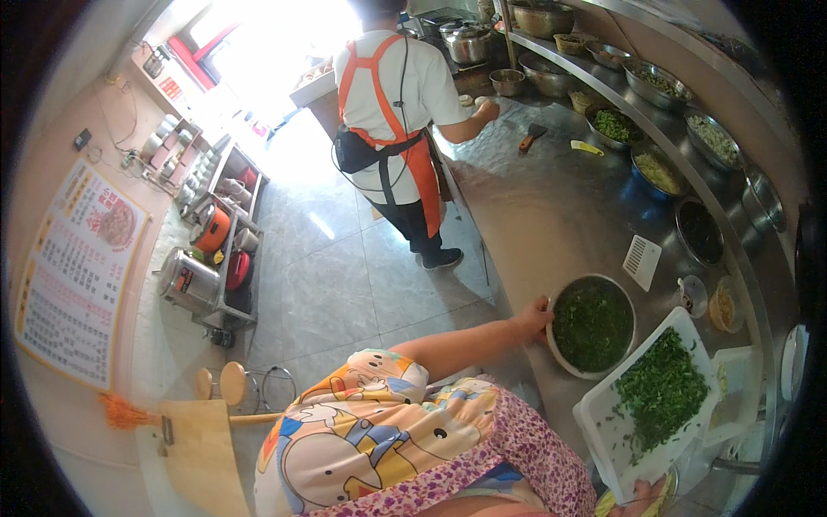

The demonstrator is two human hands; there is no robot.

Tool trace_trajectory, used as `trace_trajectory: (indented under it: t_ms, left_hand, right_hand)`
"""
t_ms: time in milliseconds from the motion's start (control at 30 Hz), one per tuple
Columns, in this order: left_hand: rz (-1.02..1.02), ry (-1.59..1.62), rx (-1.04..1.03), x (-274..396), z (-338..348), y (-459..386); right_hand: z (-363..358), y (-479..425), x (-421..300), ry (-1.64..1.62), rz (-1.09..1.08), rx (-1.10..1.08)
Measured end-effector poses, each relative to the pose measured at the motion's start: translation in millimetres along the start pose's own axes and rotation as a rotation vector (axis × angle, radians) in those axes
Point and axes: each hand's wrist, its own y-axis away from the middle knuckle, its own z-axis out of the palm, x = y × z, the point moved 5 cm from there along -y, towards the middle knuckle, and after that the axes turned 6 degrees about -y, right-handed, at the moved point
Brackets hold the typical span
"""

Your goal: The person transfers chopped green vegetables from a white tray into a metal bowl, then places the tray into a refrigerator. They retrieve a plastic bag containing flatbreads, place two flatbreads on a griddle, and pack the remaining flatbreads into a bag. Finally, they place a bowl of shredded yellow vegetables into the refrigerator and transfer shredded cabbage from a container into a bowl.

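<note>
My left hand grips the near rim of a round bowl on the steel counter. Chopped greens in dark green liquid fill the bowl. At the bottom edge of the picture, my right hand holds a corner of a white plastic tray. A heap of chopped leafy greens lies in that tray, mostly along its far side. The tray sits close beside the bowl; whether it rests on anything is hard to see. My right hand is partly cut off by the frame.
A slotted white scraper, a yellow-handled tool and a wooden-handled scraper lie on the steel counter. Bowls of chopped vegetables line the back under a steel shelf. A co-worker stands at the counter's far end.
</note>
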Motion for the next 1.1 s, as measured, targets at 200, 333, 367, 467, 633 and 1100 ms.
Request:
trace_trajectory:
  t_ms: [200,333,367,467,633,1100]
  left_hand:
    - [0.044,0.021,0.072,2.4,-46.0,-9.6]
    - [0.054,-0.052,0.166,0.7,-58.5,-16.9]
    - [-0.028,0.083,0.130,13.3,-47.4,0.0]
    - [0.026,-0.080,0.086,29.2,-36.5,11.1]
    - [0.223,-0.228,0.154,41.1,-64.2,17.4]
    - [0.068,-0.054,0.003,44.1,-68.3,53.4]
  right_hand:
    - [5.1,-16.7,15.0,0.002,0.039,-0.186]
    - [14.7,-18.5,6.5,-0.057,0.084,-0.169]
    - [17.2,-17.7,-5.2,-0.103,0.117,-0.069]
    - [23.6,-18.5,-45.8,-0.350,0.239,0.159]
    - [45.3,-8.7,-119.8,0.255,0.085,-0.124]
    - [63.0,-16.9,-9.2,0.314,0.057,0.099]
